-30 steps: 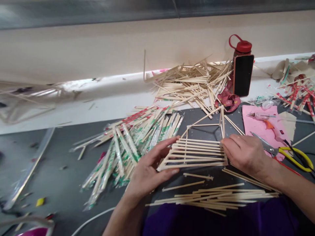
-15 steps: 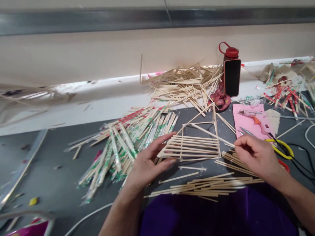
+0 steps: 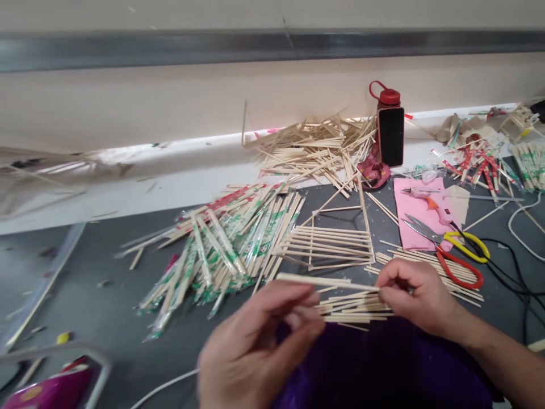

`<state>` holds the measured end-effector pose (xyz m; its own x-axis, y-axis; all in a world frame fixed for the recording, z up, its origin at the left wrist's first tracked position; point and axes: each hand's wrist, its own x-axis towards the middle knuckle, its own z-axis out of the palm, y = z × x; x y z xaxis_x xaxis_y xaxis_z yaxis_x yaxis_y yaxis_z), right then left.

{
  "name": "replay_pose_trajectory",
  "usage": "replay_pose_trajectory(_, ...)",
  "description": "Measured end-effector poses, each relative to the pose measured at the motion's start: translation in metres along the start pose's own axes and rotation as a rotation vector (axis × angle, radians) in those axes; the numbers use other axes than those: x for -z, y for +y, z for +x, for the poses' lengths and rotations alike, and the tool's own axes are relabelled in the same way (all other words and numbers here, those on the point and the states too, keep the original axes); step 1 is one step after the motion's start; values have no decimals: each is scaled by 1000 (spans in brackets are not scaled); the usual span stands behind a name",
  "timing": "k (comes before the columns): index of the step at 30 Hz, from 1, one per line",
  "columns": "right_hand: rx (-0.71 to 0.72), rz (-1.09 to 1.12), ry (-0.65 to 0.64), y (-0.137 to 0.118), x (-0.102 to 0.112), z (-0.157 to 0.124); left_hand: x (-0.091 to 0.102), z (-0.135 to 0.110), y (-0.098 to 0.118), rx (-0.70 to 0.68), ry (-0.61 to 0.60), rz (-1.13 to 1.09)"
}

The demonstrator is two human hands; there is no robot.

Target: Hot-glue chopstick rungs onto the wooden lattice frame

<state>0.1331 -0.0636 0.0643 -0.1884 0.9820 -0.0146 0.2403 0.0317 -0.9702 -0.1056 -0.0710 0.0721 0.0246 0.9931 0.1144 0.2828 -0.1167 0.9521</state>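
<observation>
My right hand (image 3: 415,292) pinches one end of a chopstick (image 3: 327,281), which stretches left, roughly level, above the desk. Close to the camera, my left hand (image 3: 259,341) is slightly blurred. Its thumb and fingers curve apart just below the stick's far end, and I see nothing held in them. Beyond both hands stands a frame built of chopsticks (image 3: 332,244), with a slatted side of parallel sticks and a pointed top at the back right; neither hand touches it. Loose chopsticks (image 3: 355,315) lie between my hands, partly hidden.
Paper-wrapped chopsticks (image 3: 230,244) spread over the left of the desk. A loose pile (image 3: 315,142) lies by the wall, beside a phone (image 3: 390,136) leaning on a red-capped bottle (image 3: 389,97). At right are scissors (image 3: 457,255) and a glue gun (image 3: 432,201) on pink cloth (image 3: 406,227).
My left hand has let go of the chopstick frame and come back nearer to me. My right hand has drawn its chopstick away from the frame, towards me and leftward.
</observation>
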Motion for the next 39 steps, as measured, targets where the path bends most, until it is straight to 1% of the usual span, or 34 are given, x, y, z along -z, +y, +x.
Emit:
replay_pose_trajectory(1, -9, 13, -32, 0, -5, 0, -10, -3, 6, 49, -59, -59)
replay_pose_trajectory(3, -31, 38, -68, 3, -13, 0, -28, 1, 12, 98, -88, -179)
replay_pose_trajectory(4, -44, 56, -75, 5, -15, 1, -35, 5, 12, 98, -108, -237)
replay_pose_trajectory(8, -105, 180, -81, 19, -18, 0, -54, 21, 5, 106, -113, -379)
replay_pose_trajectory(10, -128, 224, -78, 25, -17, -1, -61, 25, 1, 82, -86, -419)
replay_pose_trajectory(12, -126, 221, -73, 29, -15, -2, -67, 25, -4, 48, -36, -459)
replay_pose_trajectory(14, -96, 170, -79, 32, -14, -3, -73, 23, -10, 23, -13, -491)
replay_pose_trajectory(16, -21, 68, -67, 35, -13, -3, -79, 20, -16, 10, -20, -518)
replay_pose_trajectory(19, 131, -101, -13, 40, -13, -3, -87, 14, -24, 17, -54, -527)
replay_pose_trajectory(22, 230, -196, 25, 45, -14, -2, -90, 10, -31, 29, -102, -502)
replay_pose_trajectory(25, 278, -277, 54, 49, -14, -2, -91, 9, -36, -3, -92, -457)
replay_pose_trajectory(29, 276, -334, 37, 51, -11, 0, -91, 11, -41, -72, -56, -398)
replay_pose_trajectory(31, 250, -324, 23, 51, -8, 2, -92, 12, -42, -79, -40, -384)
replay_pose_trajectory(33, 182, -288, -1, 50, -4, 4, -93, 12, -44, -31, -28, -401)
replay_pose_trajectory(35, 44, -191, -55, 48, -1, 5, -94, 11, -45, 73, -28, -431)
replay_pose_trajectory(37, -135, -22, -120, 46, 2, 5, -96, 10, -45, 180, -23, -462)
replay_pose_trajectory(39, -257, 119, -165, 44, 4, 4, -97, 9, -43, 251, -10, -482)
